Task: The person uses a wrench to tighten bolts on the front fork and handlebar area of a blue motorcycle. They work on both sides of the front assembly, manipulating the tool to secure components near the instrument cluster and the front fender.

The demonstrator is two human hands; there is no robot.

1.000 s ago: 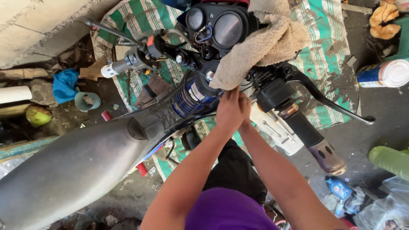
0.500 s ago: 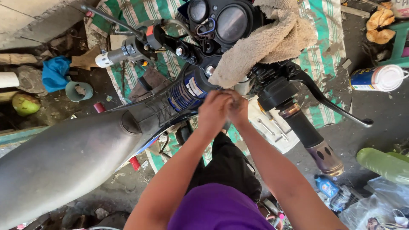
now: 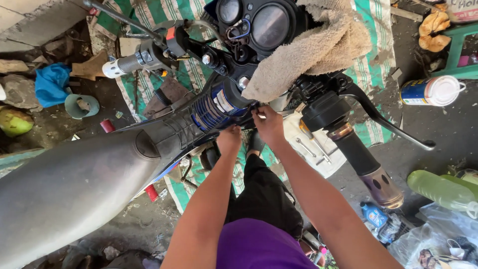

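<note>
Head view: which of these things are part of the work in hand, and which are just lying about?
In hand:
- left hand and right hand, at the frame under the handlebar
- motorcycle
- towel draped over the dash

Lying about:
- spray can
- wrenches on the white sheet
- blue cloth
- green bottle
- coconut

Blue-yellow can (image 3: 428, 91), white-capped, right

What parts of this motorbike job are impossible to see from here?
- Head view: fingertips of the left hand and right hand vanish behind the blue part under the handlebars.
- The towel covers part of the dashboard.
- Any small piece being held is too small to tell.
- The grey tank is cut off at the left edge.
</note>
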